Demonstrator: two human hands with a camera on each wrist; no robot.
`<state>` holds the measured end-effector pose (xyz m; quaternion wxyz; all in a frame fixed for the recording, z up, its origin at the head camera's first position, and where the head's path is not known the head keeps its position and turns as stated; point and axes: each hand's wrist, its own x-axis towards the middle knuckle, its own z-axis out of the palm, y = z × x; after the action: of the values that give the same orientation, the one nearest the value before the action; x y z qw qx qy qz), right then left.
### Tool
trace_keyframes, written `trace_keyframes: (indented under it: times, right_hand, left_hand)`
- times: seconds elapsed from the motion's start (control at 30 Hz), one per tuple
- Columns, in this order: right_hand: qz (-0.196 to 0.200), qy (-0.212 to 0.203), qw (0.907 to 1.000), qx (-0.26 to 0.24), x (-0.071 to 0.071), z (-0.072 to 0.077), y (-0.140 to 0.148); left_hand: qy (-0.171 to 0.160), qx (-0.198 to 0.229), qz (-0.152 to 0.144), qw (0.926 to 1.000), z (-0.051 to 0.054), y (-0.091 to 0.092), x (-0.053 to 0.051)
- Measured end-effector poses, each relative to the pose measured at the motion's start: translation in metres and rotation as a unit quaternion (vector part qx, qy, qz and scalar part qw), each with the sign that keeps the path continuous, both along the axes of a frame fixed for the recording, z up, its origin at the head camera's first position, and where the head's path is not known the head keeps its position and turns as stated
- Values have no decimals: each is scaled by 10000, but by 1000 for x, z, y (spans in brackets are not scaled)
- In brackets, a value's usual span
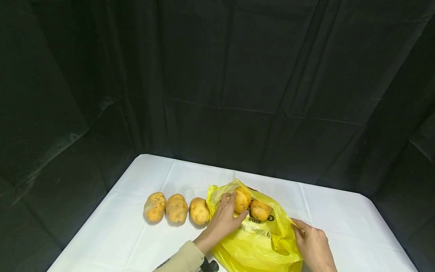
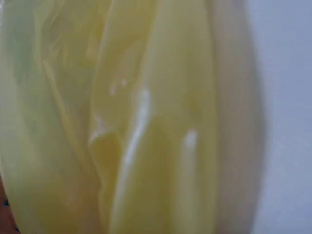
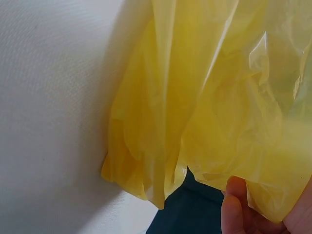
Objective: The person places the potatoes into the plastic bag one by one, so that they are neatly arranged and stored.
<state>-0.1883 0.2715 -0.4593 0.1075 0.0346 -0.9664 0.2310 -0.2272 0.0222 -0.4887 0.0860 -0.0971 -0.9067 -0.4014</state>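
Tbh you're working in what's looking like a makeshift studio-type booth. You're using a white-covered table [image 1: 112, 230] with rounded far corners, and straight fold lines are running across its top. Black cloth [image 1: 193, 128] is hanging behind it and wrapping round the left and right too, creases and all, so it's filling most of your head view. It's hiding whatever's beyond, so I'm not able to tell what kind of building you're using.
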Motion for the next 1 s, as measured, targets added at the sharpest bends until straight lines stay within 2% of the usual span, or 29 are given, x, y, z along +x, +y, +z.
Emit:
trace_keyframes:
  times: [0.13,0.27,0.4,0.5,0.77,0.87,1.0]
  right_hand:
    - [31,2,10000,-26,-1,0,0]
    - [13,3,10000,-12,-1,-1,0]
    - [-9,-26,10000,-3,-1,-1,0]
    - [-12,-55,10000,-10,-1,-1,1]
    - [-51,21,10000,84,-1,0,0]
    - [-50,-22,9999,86,-1,0,0]
    - [-37,-86,9999,71,0,1,0]
  left_hand:
    - [439,426,48,9981,0,-7,5]
    - [1030,866,201,9907,-2,-13,9]
    - [1434,1127,514,9819,-5,-18,14]
    - [1687,1133,856,9754,-6,-21,17]
    - [2056,1116,1763,9561,-12,-29,22]
    - [2171,1103,1963,9498,-14,-33,23]
    - [2221,1059,2081,9467,-14,-37,24]
